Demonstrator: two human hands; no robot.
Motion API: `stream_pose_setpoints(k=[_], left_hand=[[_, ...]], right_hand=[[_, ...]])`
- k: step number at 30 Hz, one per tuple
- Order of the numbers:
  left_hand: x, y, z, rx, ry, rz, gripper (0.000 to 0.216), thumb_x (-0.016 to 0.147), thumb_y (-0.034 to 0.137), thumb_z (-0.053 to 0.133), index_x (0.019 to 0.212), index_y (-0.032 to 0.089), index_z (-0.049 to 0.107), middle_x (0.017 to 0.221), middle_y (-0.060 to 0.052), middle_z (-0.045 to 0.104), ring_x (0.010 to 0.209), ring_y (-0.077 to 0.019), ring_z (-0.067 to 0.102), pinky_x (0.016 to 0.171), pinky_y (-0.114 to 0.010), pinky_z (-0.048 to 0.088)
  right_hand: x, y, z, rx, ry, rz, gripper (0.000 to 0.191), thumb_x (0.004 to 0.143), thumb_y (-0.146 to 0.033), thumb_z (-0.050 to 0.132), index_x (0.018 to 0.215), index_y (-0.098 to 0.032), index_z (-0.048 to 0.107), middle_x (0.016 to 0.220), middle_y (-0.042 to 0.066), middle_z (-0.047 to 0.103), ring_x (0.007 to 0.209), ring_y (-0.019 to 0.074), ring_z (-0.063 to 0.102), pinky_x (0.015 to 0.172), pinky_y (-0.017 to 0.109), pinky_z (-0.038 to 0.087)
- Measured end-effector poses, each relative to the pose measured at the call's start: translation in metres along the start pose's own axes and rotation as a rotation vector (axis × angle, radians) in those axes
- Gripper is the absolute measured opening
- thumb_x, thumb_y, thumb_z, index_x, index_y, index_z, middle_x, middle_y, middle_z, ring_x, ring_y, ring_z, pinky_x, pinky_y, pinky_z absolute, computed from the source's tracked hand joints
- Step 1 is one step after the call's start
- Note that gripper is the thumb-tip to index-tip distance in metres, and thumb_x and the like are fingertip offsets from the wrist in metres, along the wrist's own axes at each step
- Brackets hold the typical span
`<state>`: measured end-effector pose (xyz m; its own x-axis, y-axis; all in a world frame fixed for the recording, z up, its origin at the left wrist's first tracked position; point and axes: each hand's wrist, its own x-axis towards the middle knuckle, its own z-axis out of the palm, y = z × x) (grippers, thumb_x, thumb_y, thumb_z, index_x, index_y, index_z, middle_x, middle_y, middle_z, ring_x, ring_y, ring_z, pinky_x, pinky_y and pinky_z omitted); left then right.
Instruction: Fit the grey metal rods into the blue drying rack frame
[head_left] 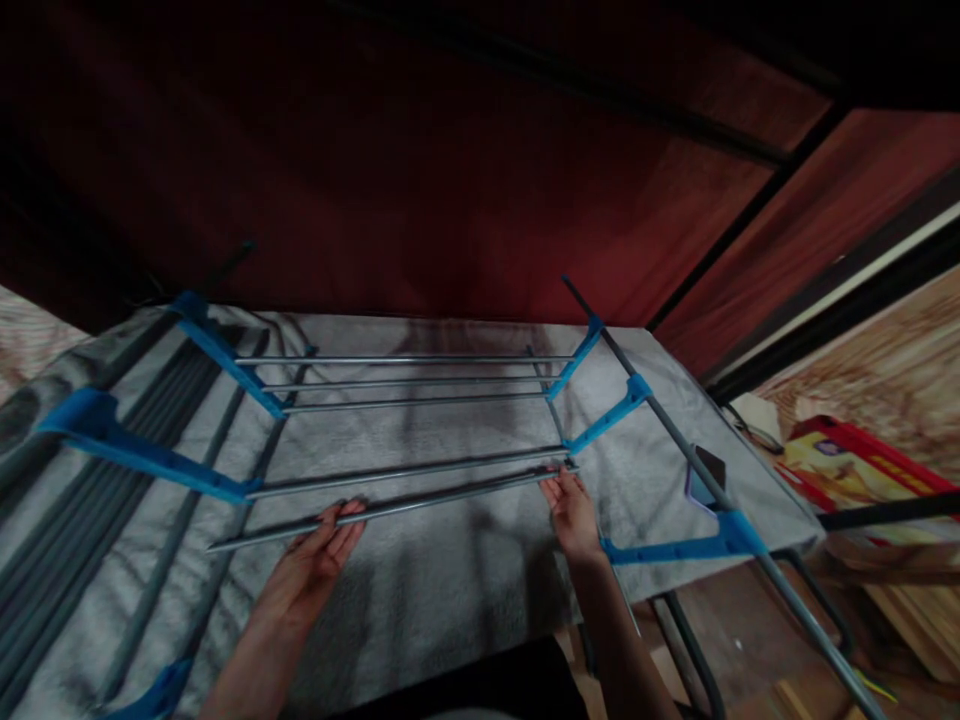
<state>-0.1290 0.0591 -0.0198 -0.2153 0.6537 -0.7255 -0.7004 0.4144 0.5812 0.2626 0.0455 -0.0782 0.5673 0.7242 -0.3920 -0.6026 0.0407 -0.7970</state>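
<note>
A thin grey metal rod [450, 493] lies across both my hands, above the grey cloth. My left hand [322, 560] has its fingers closed around the rod near its left end. My right hand [570, 510] pinches the right end, close to a blue plastic bracket [607, 415]. Just beyond runs another rod [405, 472], which spans between that bracket and a blue bracket [157, 450] on the left. Farther back, several rods join two more blue brackets. The front right bracket [667, 551] carries no crossbar that I can see.
A bundle of grey tubes [75, 520] lies along the left. The rack's long right pole [690, 455] slants toward me past a phone [706, 480] on the cloth. A dark red fabric wall [420, 180] rises behind. A red and yellow box [862, 470] stands at right.
</note>
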Motion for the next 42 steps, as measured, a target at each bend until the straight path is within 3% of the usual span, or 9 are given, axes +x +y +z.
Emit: stream_pose_setpoints(k=[5,9,15,24,36,42], left_hand=[[-0.001,-0.003,0.008,0.022,0.037,0.020,0.030,0.102,0.000,0.055,0.086,0.013,0.076,0.088,-0.008,0.083,0.081,-0.0152,0.082,0.093,-0.027,0.068],[0.001,-0.005,0.007,0.022,0.049,0.023,0.031,0.103,0.001,0.055,0.083,0.014,0.074,0.086,-0.008,0.083,0.081,-0.0151,0.082,0.097,-0.030,0.068],[0.001,-0.004,0.003,-0.013,0.040,0.003,0.026,0.103,0.004,0.057,0.088,0.015,0.075,0.093,-0.008,0.084,0.088,-0.0164,0.083,0.103,-0.033,0.066],[-0.002,-0.006,0.002,-0.037,0.021,0.022,0.024,0.097,-0.002,0.061,0.085,0.013,0.076,0.092,-0.009,0.084,0.087,-0.0182,0.084,0.099,-0.033,0.068],[-0.010,-0.007,0.010,-0.031,0.056,0.049,0.034,0.104,0.002,0.056,0.075,0.016,0.068,0.081,-0.004,0.080,0.075,-0.0125,0.080,0.093,-0.027,0.068],[-0.007,-0.004,0.006,-0.066,0.033,0.038,0.028,0.103,0.005,0.056,0.085,0.017,0.074,0.089,-0.006,0.081,0.087,-0.0143,0.080,0.096,-0.028,0.066]], right_hand=[[0.000,0.003,0.004,-0.020,-0.065,0.014,0.030,0.070,-0.037,0.092,0.093,-0.028,0.074,0.097,0.001,0.082,0.097,0.0200,0.077,0.094,0.037,0.065],[0.003,0.007,0.003,-0.023,-0.032,-0.003,0.029,0.074,-0.041,0.092,0.085,-0.028,0.068,0.090,0.000,0.079,0.091,0.0188,0.077,0.092,0.037,0.065],[0.005,0.011,0.006,0.006,0.025,-0.012,0.040,0.068,-0.041,0.097,0.078,-0.028,0.060,0.074,-0.007,0.072,0.076,0.0144,0.072,0.085,0.031,0.066],[-0.002,0.004,0.003,-0.001,-0.097,0.020,0.036,0.071,-0.040,0.097,0.092,-0.025,0.072,0.092,0.000,0.082,0.092,0.0172,0.080,0.089,0.032,0.066],[-0.003,0.003,0.007,-0.040,-0.068,0.010,0.041,0.069,-0.045,0.099,0.082,-0.025,0.065,0.083,-0.002,0.079,0.080,0.0161,0.079,0.081,0.031,0.068],[-0.003,0.004,0.005,-0.047,-0.099,0.000,0.045,0.066,-0.048,0.101,0.083,-0.026,0.066,0.083,-0.001,0.081,0.079,0.0183,0.080,0.075,0.031,0.069]])
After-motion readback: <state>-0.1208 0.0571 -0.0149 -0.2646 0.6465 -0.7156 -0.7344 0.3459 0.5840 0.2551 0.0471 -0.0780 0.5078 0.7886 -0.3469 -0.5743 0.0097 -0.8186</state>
